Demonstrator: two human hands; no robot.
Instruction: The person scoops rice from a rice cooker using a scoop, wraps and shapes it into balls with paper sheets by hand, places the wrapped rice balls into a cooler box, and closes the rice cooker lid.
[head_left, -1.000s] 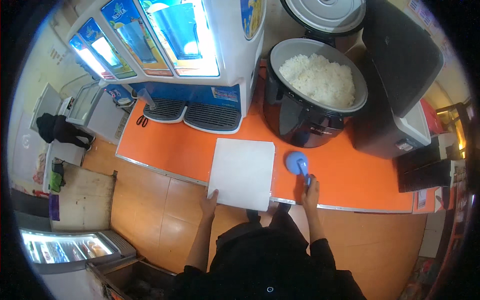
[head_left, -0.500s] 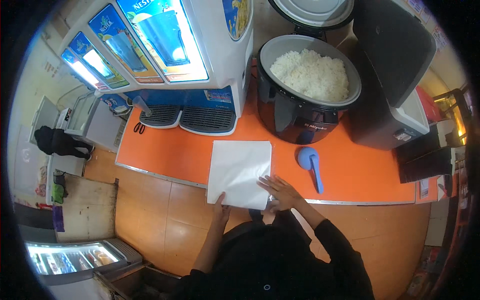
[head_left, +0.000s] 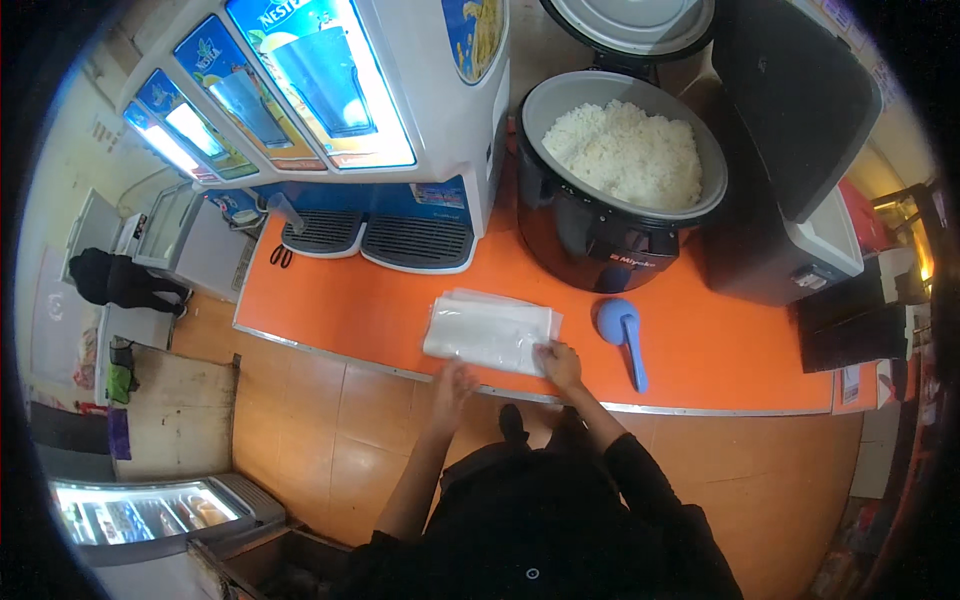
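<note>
A folded stack of glossy white paper sheets [head_left: 488, 335] lies on the orange counter near its front edge, with thin, translucent edges showing along the top and right. My right hand [head_left: 562, 366] grips the sheets at their lower right corner, fingers curled over the edge. Just off the lower left corner of the paper is my left hand [head_left: 453, 385], smeared by motion, so its fingers are hard to make out. To the right of the paper rests a blue rice scoop [head_left: 622, 330], handle toward me. Behind it stands an open black rice cooker [head_left: 590, 245] heaped with white rice [head_left: 625, 155].
A drink dispenser [head_left: 420, 130] fills the back left of the orange counter [head_left: 340, 305], with black scissors [head_left: 281, 257] beside it. At the right stands a grey cooler box [head_left: 760, 240], lid raised. A person in black [head_left: 120, 282] is far left, near a chest freezer.
The white paper lay flat as a large square; now it is folded to about half its depth. My right hand moved to its corner, and my left hand came off the paper.
</note>
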